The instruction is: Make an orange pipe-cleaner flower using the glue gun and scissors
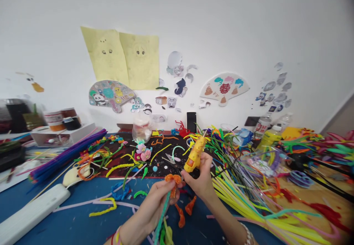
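Observation:
My left hand (149, 208) grips a teal pipe-cleaner stem (162, 215) that runs downward from a fuzzy orange pipe-cleaner flower (173, 180) at its top. My right hand (200, 180) is shut around a yellow hot glue gun (195, 153), its tip angled down towards the orange flower. The fingers of my two hands nearly meet beside the flower. Just below, loose orange pipe-cleaner petals (180, 215) lie on the blue table mat (77, 215).
A large bundle of yellow-green pipe cleaners (240, 204) fans out to the right, and a purple-blue bundle (66, 158) lies to the left. A white power strip (30, 211) sits at the front left. Bottles, scraps and a white shelf (52, 136) crowd the back.

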{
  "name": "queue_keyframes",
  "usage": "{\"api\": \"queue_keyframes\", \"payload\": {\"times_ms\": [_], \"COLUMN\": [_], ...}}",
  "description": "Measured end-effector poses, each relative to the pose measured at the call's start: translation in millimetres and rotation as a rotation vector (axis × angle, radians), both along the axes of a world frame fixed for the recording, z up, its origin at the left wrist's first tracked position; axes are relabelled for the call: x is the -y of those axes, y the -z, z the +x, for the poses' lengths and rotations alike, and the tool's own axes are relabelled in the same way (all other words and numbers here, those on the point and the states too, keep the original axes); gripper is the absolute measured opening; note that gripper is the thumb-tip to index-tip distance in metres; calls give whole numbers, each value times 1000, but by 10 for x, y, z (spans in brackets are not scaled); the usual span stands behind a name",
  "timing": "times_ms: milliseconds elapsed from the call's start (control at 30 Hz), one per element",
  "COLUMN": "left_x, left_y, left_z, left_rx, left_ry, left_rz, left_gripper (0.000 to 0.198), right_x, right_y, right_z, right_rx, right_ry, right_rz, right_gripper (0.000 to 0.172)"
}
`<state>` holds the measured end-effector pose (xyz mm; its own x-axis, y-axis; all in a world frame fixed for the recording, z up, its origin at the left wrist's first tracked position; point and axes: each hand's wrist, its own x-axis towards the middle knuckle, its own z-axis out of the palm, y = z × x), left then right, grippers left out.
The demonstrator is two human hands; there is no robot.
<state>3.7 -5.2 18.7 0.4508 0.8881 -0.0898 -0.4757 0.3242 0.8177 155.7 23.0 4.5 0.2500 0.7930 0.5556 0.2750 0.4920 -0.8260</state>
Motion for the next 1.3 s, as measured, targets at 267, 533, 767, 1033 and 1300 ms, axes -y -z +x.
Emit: {"api": "queue_keyframes", "payload": {"times_ms": [267, 533, 767, 1033, 1300], "left_x": [-28, -8, -23, -19, -51], "left_y": [23, 4, 8, 34, 17], "left_z": [-25, -17, -5, -32, -57], "left_rx": [-3, 2, -15, -51, -15], "left_ry": [-53, -54, -89, -99, -17], "left_rz": [-48, -92, -142, -163, -199], "left_gripper": [17, 16, 17, 14, 13], "right_x": [20, -90, -137, -158, -186], "right_y": [-128, 26, 182, 207, 224], "right_z": [54, 123, 128, 144, 194], "right_rx": [-70, -5, 311, 462, 441], "right_ry": [-236, -14, 151, 185, 118], "right_rz": [-25, -87, -5, 52, 82], "right_gripper": [61, 34, 35, 38, 32]}}
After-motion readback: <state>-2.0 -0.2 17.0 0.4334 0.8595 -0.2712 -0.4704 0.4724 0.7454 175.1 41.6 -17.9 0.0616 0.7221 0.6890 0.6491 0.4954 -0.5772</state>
